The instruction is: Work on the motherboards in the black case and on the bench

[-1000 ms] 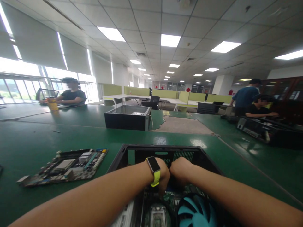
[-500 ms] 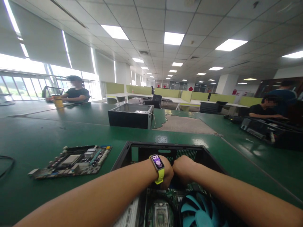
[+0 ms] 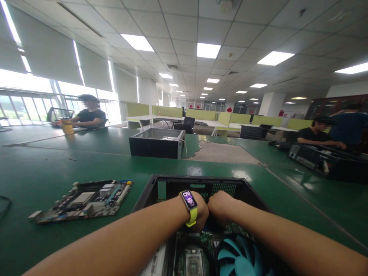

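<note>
Both my hands reach down into an open black computer case [image 3: 155,189] on the green table, right in front of me. My left hand [image 3: 201,214], with a yellow-strapped smartwatch [image 3: 189,205] on the wrist, is bent downward inside the case. My right hand [image 3: 220,207] sits against it, knuckles up. The fingers of both are hidden below the wrists, so what they touch is not visible. Beneath my arms lie the mounted board [image 3: 195,260] and a blue cooling fan [image 3: 240,258].
A loose motherboard [image 3: 86,199] lies on the green table [image 3: 43,168] to the left, with a black cable [image 3: 4,203] at the far left edge. Another open case [image 3: 156,143] stands further back. Other people sit at the far left and far right, the latter beside more cases [image 3: 316,159].
My hands stay together inside the case, the left wrist turning slightly so the watch face shows. The view shifted a little; a person at the right moved further right.
</note>
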Tool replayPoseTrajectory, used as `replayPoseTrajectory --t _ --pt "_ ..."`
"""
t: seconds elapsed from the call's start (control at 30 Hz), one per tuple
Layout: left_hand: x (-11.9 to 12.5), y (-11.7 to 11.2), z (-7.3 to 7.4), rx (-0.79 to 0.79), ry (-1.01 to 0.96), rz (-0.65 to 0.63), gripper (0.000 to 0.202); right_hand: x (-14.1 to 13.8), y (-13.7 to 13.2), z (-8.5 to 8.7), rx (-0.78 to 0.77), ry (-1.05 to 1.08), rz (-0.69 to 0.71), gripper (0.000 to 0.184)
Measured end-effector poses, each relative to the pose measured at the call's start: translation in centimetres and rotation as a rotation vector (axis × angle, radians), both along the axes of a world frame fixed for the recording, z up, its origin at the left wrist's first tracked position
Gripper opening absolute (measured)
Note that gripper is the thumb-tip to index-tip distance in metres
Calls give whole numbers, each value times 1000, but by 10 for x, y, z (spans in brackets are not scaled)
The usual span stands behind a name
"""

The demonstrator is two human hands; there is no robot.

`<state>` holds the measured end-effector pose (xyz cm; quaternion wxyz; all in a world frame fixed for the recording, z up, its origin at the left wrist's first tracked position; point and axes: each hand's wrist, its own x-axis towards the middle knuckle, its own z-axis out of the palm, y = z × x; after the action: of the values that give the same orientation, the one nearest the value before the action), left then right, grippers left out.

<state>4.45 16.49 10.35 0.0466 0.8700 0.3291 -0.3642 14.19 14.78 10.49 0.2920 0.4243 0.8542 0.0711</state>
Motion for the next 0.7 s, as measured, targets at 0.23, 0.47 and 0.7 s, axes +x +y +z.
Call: replayPoseTrajectory --t 0.23,0.47,0.7 --pt "0 7 -11 2 -15 42 9 2 2 0 33 29 4 31" --pt "-1 11 -15 -9 -33 56 9 -1 1 -5 30 65 5 33" --pt "-1 14 -20 -26 -33 99 9 -2 -1 -1 36 88 13 29"
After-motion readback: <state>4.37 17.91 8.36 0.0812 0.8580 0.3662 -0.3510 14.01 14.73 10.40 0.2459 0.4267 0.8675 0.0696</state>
